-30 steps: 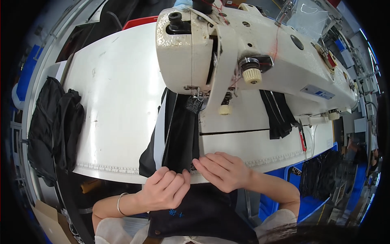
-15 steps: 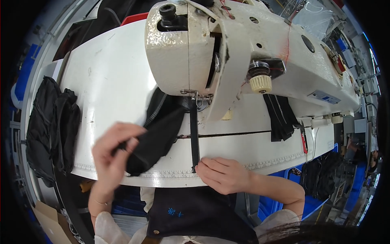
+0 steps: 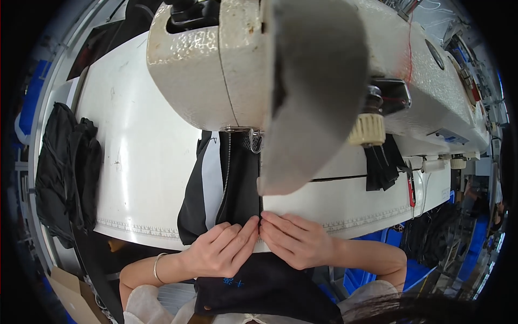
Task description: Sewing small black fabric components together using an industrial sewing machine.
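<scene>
A black fabric piece (image 3: 243, 186) lies flat on the white sewing table, with a metal-toothed zipper (image 3: 225, 175) down its length and a pale grey strip (image 3: 211, 178) to the left of it. Its far end runs under the presser foot (image 3: 253, 141). My left hand (image 3: 224, 251) pinches the near right edge of the fabric. Fingertip to fingertip with it, my right hand (image 3: 295, 240) pinches the near end of a narrow black zipper tape (image 3: 261, 203) along that same edge. A pale flap hanging from the machine hides part of this tape.
The cream sewing machine (image 3: 199, 81) looms over the work, its pale flap (image 3: 318, 108) close above the right hand. Folded black cloth (image 3: 67, 173) hangs over the table's left edge. Black zipper strips (image 3: 382, 167) and a red-handled tool (image 3: 411, 189) lie at the right.
My left hand has moved right, bringing the black fabric from a lifted fold to flat beside the zipper tape. The right hand stays at the tape's end. The view has shifted closer to the machine.
</scene>
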### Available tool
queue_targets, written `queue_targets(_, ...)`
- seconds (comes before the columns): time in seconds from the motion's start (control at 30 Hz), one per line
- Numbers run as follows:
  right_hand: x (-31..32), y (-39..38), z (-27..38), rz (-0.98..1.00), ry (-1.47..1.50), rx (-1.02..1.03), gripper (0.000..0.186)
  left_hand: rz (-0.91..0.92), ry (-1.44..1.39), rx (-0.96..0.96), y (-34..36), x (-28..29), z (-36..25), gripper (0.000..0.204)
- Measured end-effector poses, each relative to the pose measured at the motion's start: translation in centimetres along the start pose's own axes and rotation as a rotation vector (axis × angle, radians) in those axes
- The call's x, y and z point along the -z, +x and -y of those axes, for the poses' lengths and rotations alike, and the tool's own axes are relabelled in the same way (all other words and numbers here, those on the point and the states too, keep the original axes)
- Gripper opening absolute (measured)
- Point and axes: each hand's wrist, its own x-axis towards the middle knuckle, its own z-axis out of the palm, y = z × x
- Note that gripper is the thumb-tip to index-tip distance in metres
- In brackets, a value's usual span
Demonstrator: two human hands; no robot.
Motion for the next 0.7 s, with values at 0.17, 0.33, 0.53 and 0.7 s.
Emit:
queue_targets(0.17, 0.0, 0.0, 0.0, 0.003, 0.010, 0.009, 0.019, 0.011, -0.010, 0.001, 0.0, -0.1, 0.1, 0.023)
queue_targets(0.33, -0.3, -0.1, 0.1, -0.011, 0.019, 0.006, 0.021, 0.010, -0.022, 0.013, -0.2, -0.1, -0.1, 0.026)
queue_targets(0.53, -0.3, -0.3, 0.0, -0.013, 0.031, 0.029, 0.025, 0.035, -0.037, 0.016, 0.0, -0.1, 0.1, 0.026)
queue_targets(0.7, 1.2, 0.5, -0.7, 0.121, -0.050, 0.102, 0.027, 0.050, -0.084, 0.035, 0.0, -0.2, 0.2, 0.031)
